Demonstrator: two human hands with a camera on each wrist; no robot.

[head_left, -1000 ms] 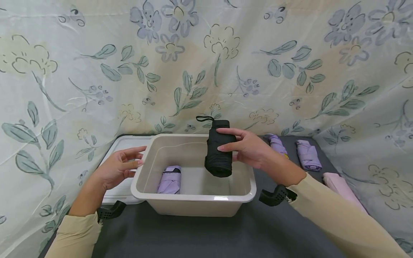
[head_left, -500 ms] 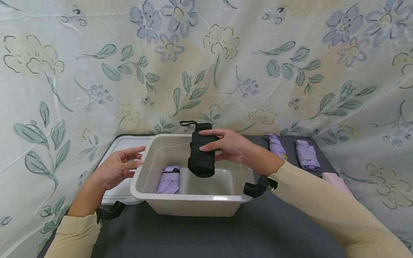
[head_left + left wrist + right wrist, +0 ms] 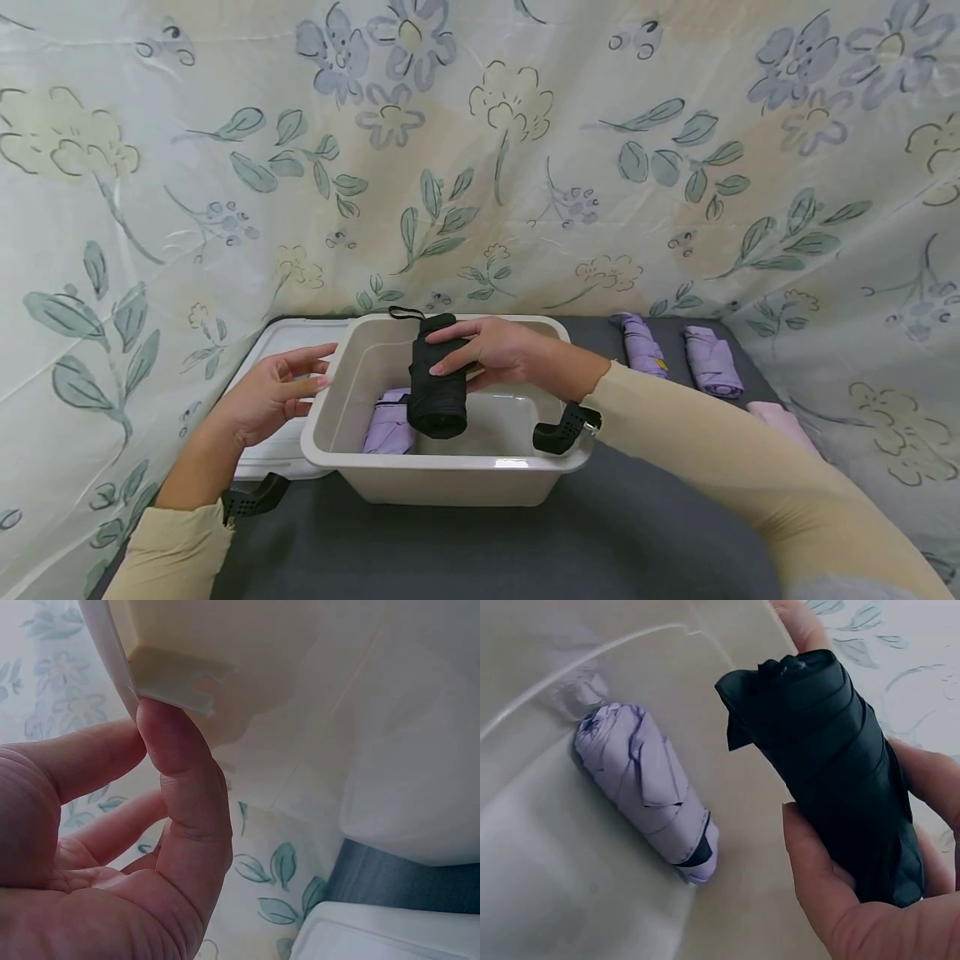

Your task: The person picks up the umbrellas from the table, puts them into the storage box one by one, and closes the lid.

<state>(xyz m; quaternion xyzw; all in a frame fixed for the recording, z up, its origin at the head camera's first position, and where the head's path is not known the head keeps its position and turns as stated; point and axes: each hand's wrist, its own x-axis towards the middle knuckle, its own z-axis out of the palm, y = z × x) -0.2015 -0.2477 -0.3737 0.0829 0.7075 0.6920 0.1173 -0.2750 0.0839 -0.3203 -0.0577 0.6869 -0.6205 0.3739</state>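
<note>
Compact umbrella, black (image 3: pixel 437 400), 1: folded, fabric wrapped round the shaft, with a thin black wrist loop (image 3: pixel 407 310) at its far end. Held tilted over the interior of the bin, raised clear of its floor.

Right hand (image 3: pixel 498 350): grips the black umbrella, thumb on 1 side and fingers on the other.

Storage bin, cream plastic (image 3: pixel 465 485), 1: rectangular, rounded corners, wide rim.

Compact umbrella, purple (image 3: pixel 649 787), 1: folded, black band near 1 end; lies on the bin floor near the left wall, apart from the black umbrella in the right wrist view, partly covered by it in the head view.

Left hand (image 3: pixel 273 392): fingers loosely bent, not clenched, tips touching the bin's left rim.

Lid, white (image 3: pixel 279 457), 1: flat, to the left of the bin, partly hidden by the left hand and the bin.

Compact umbrellas, purple, 2: folded, side by side and apart, right of the bin; the nearer to the bin (image 3: pixel 641 344) bears a yellow mark, the other (image 3: pixel 712 362) is plain.

Pink item (image 3: pixel 780 423), 1: mostly hidden behind the right sleeve (image 3: pixel 705 450), beige.

Tabletop: dark grey (image 3: pixel 450 550).

Backdrop: floral fabric (image 3: pixel 480 167), pale.
</note>
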